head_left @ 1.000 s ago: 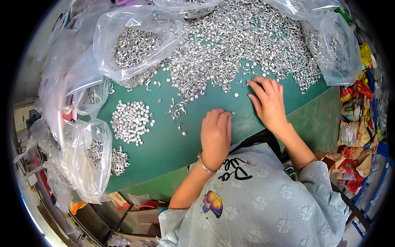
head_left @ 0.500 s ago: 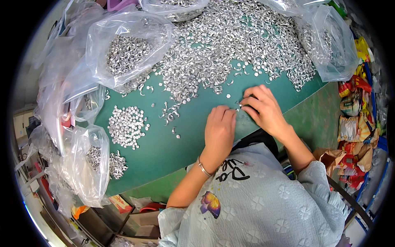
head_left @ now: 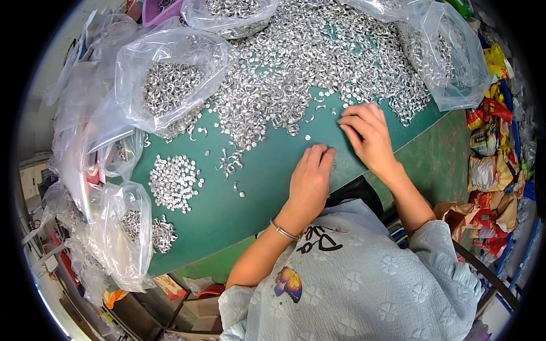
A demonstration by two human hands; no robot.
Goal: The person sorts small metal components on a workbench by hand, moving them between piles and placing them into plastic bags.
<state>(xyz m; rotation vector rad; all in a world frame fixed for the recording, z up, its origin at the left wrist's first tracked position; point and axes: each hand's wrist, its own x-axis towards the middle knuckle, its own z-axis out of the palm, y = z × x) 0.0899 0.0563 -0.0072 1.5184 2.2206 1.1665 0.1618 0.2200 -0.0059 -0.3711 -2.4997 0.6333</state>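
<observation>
Over the green table (head_left: 267,187), in the head view, I look down on two bare hands at the near side of a broad heap (head_left: 273,85) of silver pieces. The right hand (head_left: 368,133) is just short of the heap's near edge, fingers curved and thumb close under the forefinger; the gap is narrow, and I cannot tell whether a piece sits in it. The left hand (head_left: 310,176) is nearer the body, back up, fingers drawn together; its thumb is hidden, so I cannot tell what, if anything, it holds.

A lone round piece (head_left: 307,137) lies just beyond the left fingertips. Farther left I see a few curved pieces (head_left: 229,162), then a pile of round pieces (head_left: 173,182), well apart from the heap. A clear bag (head_left: 131,85) of pieces stands at the heap's left, another bag (head_left: 463,57) at its right.

I judge the step in hand to be picking over single pieces at the heap's near edge. To my mind the next move calls for a light fingertip pinch on one piece, without dragging its neighbours along.
</observation>
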